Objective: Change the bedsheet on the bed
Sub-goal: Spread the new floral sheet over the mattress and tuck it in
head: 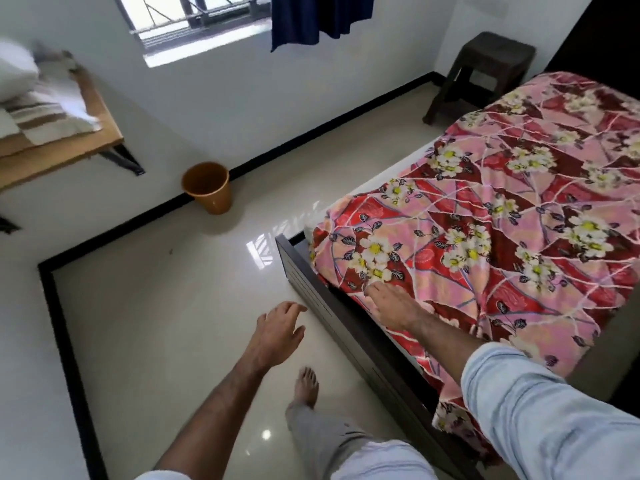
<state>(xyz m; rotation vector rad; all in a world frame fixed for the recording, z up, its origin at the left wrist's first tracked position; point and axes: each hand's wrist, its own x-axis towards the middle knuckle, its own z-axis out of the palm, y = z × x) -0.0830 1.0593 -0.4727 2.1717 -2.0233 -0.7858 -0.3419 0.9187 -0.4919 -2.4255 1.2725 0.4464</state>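
Note:
A red and pink floral bedsheet covers the mattress on a dark-framed bed at the right. My right hand lies flat on the sheet near the bed's left edge, close to the foot corner, fingers straight. My left hand hovers over the floor just left of the bed frame, fingers loosely spread and holding nothing. A strip of white mattress shows along the sheet's far left side.
A wooden wall shelf at the upper left carries folded white and striped linens. An orange bin stands by the wall. A dark plastic stool sits beyond the bed. My bare foot is on the glossy tiled floor.

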